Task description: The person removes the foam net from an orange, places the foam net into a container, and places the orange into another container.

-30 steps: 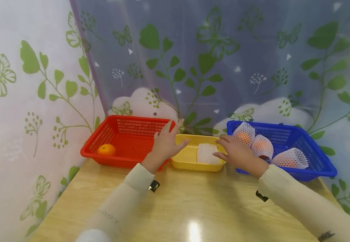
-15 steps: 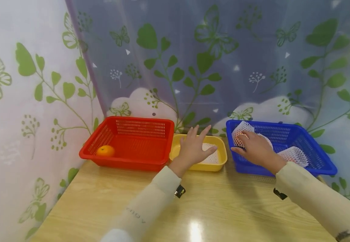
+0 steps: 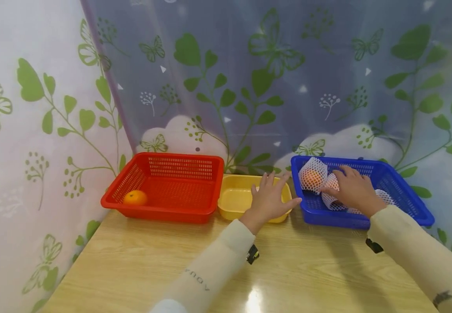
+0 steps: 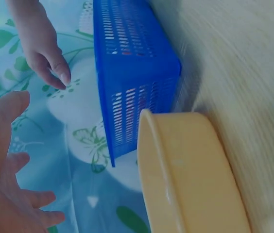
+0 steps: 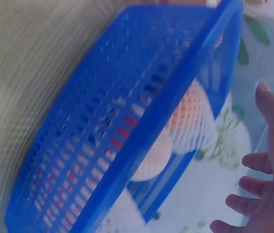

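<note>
My left hand hovers over the right part of the yellow basket, its fingers spread and holding nothing. In the left wrist view, the left hand is apart from the yellow basket. My right hand hangs above the blue basket, over fruits in white foam nets. One netted fruit shows whole at the left; a second netted fruit and a third are partly covered by the hand. In the right wrist view, the right hand has relaxed fingers, apart from the netted fruit.
A red basket stands at the left with one orange inside. All the baskets line up along the back of the wooden table, against a printed curtain. The yellow basket sits between the red and blue ones.
Both hands have moved right: the left from the red basket's edge across the yellow one, the right from the yellow basket over the blue one. The white net in the yellow basket is now hidden.
</note>
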### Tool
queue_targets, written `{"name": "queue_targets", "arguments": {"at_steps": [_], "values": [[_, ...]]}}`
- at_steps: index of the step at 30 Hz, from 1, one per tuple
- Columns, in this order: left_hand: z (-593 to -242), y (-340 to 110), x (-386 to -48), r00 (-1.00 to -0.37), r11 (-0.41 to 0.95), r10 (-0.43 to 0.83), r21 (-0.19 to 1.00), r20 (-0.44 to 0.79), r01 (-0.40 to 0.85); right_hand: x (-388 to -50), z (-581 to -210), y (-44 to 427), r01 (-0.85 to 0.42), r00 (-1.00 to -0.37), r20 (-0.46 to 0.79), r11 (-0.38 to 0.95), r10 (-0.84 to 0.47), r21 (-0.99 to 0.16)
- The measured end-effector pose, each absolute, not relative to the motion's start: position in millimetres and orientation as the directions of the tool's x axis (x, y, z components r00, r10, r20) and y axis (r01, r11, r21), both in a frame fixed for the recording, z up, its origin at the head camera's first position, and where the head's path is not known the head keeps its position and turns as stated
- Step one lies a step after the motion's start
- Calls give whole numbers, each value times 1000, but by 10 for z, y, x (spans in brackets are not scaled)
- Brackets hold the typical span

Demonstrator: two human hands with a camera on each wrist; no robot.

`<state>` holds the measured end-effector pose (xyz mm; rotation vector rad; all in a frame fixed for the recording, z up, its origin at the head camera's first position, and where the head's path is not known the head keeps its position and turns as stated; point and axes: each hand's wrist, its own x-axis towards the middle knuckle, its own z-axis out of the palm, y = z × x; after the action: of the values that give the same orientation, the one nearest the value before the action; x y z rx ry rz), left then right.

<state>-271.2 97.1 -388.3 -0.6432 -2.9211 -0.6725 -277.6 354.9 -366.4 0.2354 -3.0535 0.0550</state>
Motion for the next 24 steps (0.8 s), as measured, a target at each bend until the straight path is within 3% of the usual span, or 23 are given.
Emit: {"name": "queue_targets", "arguments": {"at_steps": [13, 24], "values": [[-3997, 1253, -2672, -918, 824, 376, 408, 124, 393, -2765, -3708, 4090, 9, -999, 38, 983, 17, -183], [-4173, 1342, -2677, -909, 820, 402, 399, 109, 410, -2679, -3860, 4253, 114, -990, -104, 961, 90, -253]]}}
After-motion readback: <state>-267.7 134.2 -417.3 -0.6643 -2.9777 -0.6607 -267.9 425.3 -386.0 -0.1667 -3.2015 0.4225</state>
